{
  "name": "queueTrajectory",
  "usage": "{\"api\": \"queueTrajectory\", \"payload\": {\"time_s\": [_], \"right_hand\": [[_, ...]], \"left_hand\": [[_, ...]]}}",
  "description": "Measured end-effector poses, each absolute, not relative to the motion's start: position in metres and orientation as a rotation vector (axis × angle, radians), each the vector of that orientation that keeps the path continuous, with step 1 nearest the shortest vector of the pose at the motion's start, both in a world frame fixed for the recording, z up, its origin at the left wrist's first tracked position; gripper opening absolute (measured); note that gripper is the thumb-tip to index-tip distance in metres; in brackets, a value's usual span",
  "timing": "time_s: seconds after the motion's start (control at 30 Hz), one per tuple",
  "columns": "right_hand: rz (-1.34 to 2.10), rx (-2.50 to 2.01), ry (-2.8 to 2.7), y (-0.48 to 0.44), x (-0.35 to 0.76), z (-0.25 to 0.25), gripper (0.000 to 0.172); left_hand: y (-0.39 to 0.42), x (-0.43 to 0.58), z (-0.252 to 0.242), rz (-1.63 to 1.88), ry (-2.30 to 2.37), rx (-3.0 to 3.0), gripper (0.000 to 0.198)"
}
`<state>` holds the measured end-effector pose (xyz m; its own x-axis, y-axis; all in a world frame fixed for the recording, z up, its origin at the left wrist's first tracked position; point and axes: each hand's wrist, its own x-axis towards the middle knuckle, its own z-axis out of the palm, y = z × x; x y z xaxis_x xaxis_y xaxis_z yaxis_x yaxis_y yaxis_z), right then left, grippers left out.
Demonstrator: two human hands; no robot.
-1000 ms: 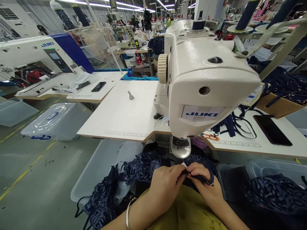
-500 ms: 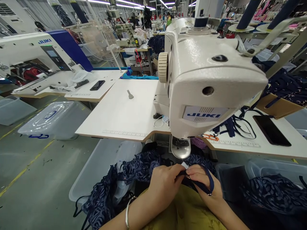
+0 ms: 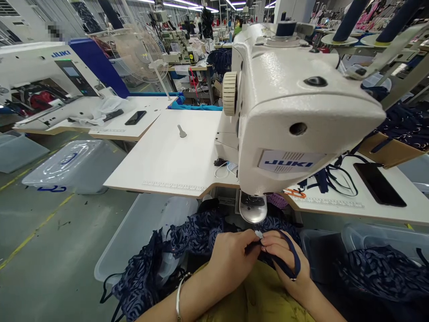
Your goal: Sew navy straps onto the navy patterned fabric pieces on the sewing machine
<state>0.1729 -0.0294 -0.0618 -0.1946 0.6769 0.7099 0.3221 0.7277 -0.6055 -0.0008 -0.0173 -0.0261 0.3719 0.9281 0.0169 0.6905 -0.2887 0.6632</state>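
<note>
While I watch from the head view, my left hand [image 3: 233, 252] and right hand [image 3: 282, 253] pinch a navy strap [image 3: 284, 269] narrowly between them; from that grip its long axis runs towards four o'clock, looping over the nearer right hand. A white tag [image 3: 258, 234] pokes out at twelve, unreadable. "JUKI" marks the sewing machine [image 3: 311, 112] at one o'clock and another machine [image 3: 30, 60] at ten.

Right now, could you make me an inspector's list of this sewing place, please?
Surface: white table, ruler marks along its front edge.
Job's things: navy strap looping across the right hand; small white piece between the hands.
Clutter: metal piece, phone, loose straps on the table.
Hands: left hand and right hand meet, fingers closed on the strap.
Cables: thin white cord by the sewing machine.
Surroundings: fan, patterned fabric, lidded bin.
</note>
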Motion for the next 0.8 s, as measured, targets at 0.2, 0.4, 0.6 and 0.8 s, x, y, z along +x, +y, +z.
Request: {"api": "queueTrajectory", "payload": {"time_s": [0.2, 0.4, 0.6, 0.8], "right_hand": [[0.611, -0.901, -1.776, -0.030, 0.176, -0.054, 0.026], [0.970, -1.314, -1.751, -0.005, 0.177, -0.019, 0.004], [0.838, -1.460, -1.716, 0.024, 0.164, -0.017, 0.008], [1.135, -1.457, -1.416, 0.034, 0.159, -0.023, 0.022]], "left_hand": [[-0.014, -0.007, -0.015, 0.495, 1.355, 2.011, 0.007], [0.009, -0.026, 0.012, 0.562, 1.321, 2.156, 0.024], [0.029, -0.032, 0.002, 0.921, 1.427, 2.681, 0.019], [0.011, -0.020, -0.023, 0.957, 1.052, 3.009, 0.035]]}}
